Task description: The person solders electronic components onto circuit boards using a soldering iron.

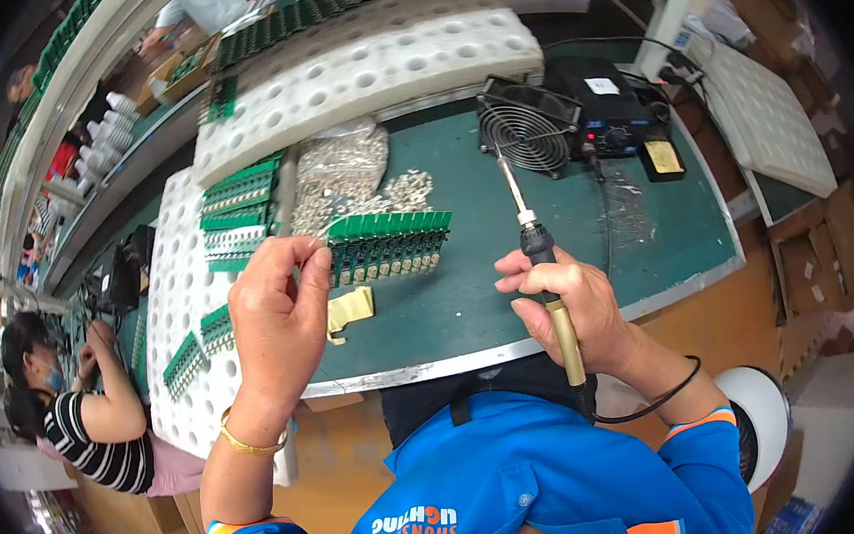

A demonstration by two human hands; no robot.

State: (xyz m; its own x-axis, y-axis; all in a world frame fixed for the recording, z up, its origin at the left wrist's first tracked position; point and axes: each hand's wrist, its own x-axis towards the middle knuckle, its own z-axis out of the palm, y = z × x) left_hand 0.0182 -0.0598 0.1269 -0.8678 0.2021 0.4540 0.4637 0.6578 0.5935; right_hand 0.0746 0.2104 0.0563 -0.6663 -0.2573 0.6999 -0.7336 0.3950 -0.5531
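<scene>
My left hand (284, 303) is closed, its thumb and forefinger pinched together at the left end of a green circuit board strip (390, 245). I cannot make out what is between those fingertips. Rows of small metal parts run along the strip, and a piece of yellow material (352, 310) lies just below it. In my right hand (576, 305) is a soldering iron (536, 243), gripped by its handle with the tip pointing up and away, near a round fan guard. Its black cable loops below my right wrist. The iron's tip is apart from the strip.
Small metal parts (332, 209) lie loose and in a clear bag (343, 158) behind the strip. White foam trays (362, 81) carry more boards (242, 206). A fan (527, 137) and black soldering station (595, 108) stand at back right. A person (93, 414) sits at left.
</scene>
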